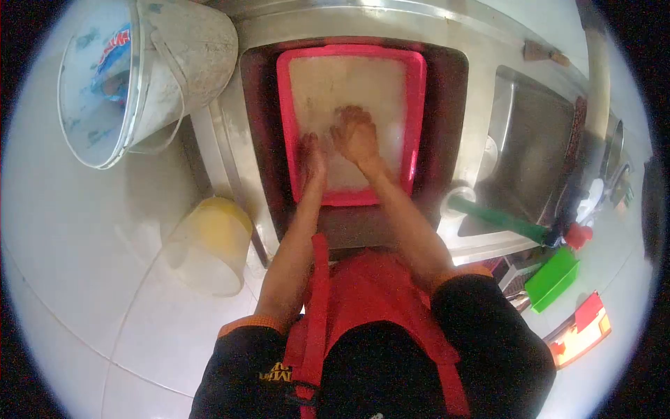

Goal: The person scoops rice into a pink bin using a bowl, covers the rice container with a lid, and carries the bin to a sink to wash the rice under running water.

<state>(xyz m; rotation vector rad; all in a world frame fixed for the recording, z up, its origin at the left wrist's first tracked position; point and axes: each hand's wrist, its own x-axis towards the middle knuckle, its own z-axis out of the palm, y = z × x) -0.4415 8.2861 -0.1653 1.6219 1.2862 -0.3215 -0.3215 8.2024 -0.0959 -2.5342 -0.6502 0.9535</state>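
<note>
A pink rectangular tub sits inside the dark sink basin, holding cloudy greyish-beige liquid. My left hand is turned on edge near the tub's left side, its fingers dim in the liquid and apparently stretched out. Close to the middle, my right hand has its palm down and fingers spread, their tips partly hidden in the murk. A small gap separates the two hands. No object shows in either one. Whatever lies under the surface cannot be made out.
A large white bucket lies at upper left, with a yellowish container below it. On the right are a second metal sink, a green tube in a white cup and a green dustpan-like piece.
</note>
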